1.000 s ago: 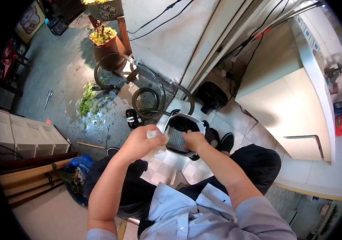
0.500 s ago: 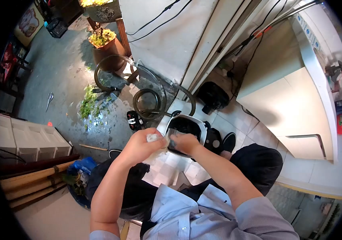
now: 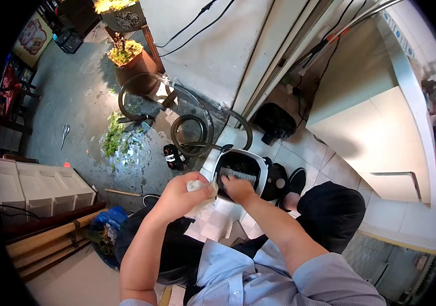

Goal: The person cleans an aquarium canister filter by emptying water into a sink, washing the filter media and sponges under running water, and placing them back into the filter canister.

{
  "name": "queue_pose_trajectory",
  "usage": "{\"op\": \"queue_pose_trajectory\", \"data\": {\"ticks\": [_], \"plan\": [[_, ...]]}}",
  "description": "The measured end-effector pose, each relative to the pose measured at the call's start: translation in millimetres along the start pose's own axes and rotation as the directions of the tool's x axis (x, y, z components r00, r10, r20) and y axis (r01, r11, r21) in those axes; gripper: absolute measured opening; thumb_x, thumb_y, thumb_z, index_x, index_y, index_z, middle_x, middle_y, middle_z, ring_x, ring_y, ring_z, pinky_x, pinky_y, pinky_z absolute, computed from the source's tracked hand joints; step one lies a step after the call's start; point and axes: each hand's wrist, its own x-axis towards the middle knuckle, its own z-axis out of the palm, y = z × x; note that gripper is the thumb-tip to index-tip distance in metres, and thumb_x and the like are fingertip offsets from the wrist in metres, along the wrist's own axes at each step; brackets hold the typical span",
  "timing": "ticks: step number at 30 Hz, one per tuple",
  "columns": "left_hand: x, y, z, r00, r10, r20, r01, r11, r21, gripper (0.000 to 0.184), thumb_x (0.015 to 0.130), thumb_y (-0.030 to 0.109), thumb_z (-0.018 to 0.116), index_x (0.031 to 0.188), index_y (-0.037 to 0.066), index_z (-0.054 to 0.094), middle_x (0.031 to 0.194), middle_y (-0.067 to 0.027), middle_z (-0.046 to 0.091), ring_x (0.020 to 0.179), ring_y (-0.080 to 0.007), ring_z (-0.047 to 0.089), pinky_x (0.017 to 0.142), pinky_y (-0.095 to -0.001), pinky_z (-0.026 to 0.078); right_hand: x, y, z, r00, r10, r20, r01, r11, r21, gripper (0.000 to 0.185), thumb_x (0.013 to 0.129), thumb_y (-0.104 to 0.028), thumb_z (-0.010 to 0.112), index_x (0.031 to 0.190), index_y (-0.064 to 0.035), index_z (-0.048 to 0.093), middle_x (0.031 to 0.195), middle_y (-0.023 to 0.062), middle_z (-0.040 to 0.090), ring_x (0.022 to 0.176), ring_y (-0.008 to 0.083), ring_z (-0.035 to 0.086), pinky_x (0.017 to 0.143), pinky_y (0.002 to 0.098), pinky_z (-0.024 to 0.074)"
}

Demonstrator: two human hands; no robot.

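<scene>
My left hand (image 3: 183, 198) is closed around a crumpled white cloth (image 3: 197, 186), part of which hangs below the fingers beside the bucket. A white-rimmed bucket-like container (image 3: 264, 179) with a black inside stands on the tiles between my legs. My right hand (image 3: 239, 189) reaches over its near rim, fingers bent and partly hidden, gripping the edge of a grey mesh-like piece (image 3: 243, 176). That piece lies across the inside of the container. Dark contents show beyond it.
A coiled hose (image 3: 209, 127) lies behind the container. A black device (image 3: 275, 122) sits near the doorway, with a pale cabinet (image 3: 360, 132) to the right. Green plant scraps (image 3: 113, 135), scissors (image 3: 65, 135) and white drawers (image 3: 44, 186) are at left.
The grey mesh-like piece has gone from upright beside my left hand to lying across the container's inside. My right hand has shifted slightly; my left hand still holds the cloth.
</scene>
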Motion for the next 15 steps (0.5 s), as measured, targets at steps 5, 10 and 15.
{"op": "queue_pose_trajectory", "data": {"ticks": [5, 10, 15], "plan": [[1, 1, -1, 1.0, 0.006, -0.004, -0.007, 0.999, -0.036, 0.019, 0.081, 0.02, 0.066, 0.085, 0.003, 0.061, 0.073, -0.0009, 0.06, 0.068, -0.0071, 0.052, 0.061, -0.0244, 0.043, 11, -8, 10, 0.997, 0.073, -0.025, -0.074, 0.995, -0.06, 0.027, 0.084, -0.018, 0.046, 0.108, -0.009, 0.052, 0.091, 0.0182, 0.06, 0.071, 0.0351, 0.064, 0.06, 0.044, 0.0531], [-1, -2, 0, 1.0, 0.016, -0.007, -0.016, 1.0, 0.017, 0.021, 0.08, 0.022, 0.067, 0.086, 0.002, 0.062, 0.074, -0.0016, 0.06, 0.068, -0.0072, 0.052, 0.062, -0.0242, 0.044, 12, 33, -28, 0.98, -0.153, 0.129, 0.116, 0.96, 0.254, 0.042, 0.075, -0.012, 0.053, 0.117, -0.0175, 0.055, 0.097, 0.0158, 0.06, 0.09, 0.0312, 0.062, 0.075, 0.0424, 0.0507], [-3, -4, 3, 1.0, 0.011, 0.004, -0.011, 1.0, 0.021, 0.021, 0.08, 0.021, 0.068, 0.086, 0.002, 0.062, 0.074, -0.0018, 0.061, 0.069, -0.0075, 0.053, 0.063, -0.0244, 0.044, 3, 44, -72, 0.904, -0.123, 0.409, 0.155, 0.987, -0.046, 0.062, 0.075, -0.005, 0.053, 0.129, -0.035, 0.045, 0.106, 0.013, 0.056, 0.093, 0.0306, 0.061, 0.076, 0.0409, 0.0503]]}}
